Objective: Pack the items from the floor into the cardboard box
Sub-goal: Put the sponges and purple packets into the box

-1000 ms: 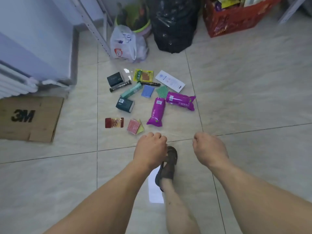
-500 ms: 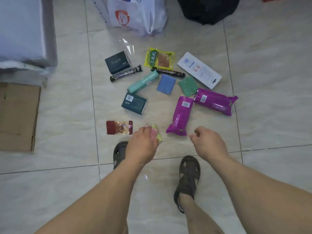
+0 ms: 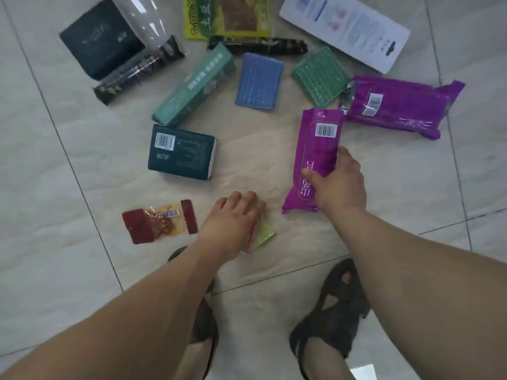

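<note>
Since the earlier frame both hands have dropped to the floor (image 3: 274,149) and the view has closed in; the cardboard box is now out of frame.

Left to right:

- Red snack packet (image 3: 160,221): flat on the tile, just left of the left hand, untouched.
- Left hand (image 3: 233,218): palm down over a small pink and yellow-green packet (image 3: 263,233). Fingers lie together and bent over it. Cannot tell whether they grip it or only press on it; just the packet's right edge shows.
- Dark teal box (image 3: 182,151) and long green box (image 3: 193,85): farther out, beyond the left hand, apart from it.
- Blue pad (image 3: 259,80) and green pad (image 3: 319,74): side by side past the middle of the spread.
- Right hand (image 3: 338,185): on the near purple pack (image 3: 315,160). Thumb on the left face, fingers curled over the right edge, clamped across the lower half.
- Second purple pack (image 3: 397,105): lies crosswise beyond, its end close to the first pack's top; contact unclear.

Key relation: the near purple pack's long axis runs away from the person, barcode end far, and the right hand grips it across the width near the close end. The far end overhangs the grip, so on lifting it will likely droop. The right hand is clearly the nearer one for both purple packs; the left serves the small packets at left.

Judgement: first pickups under way, nothing packed yet.
</note>
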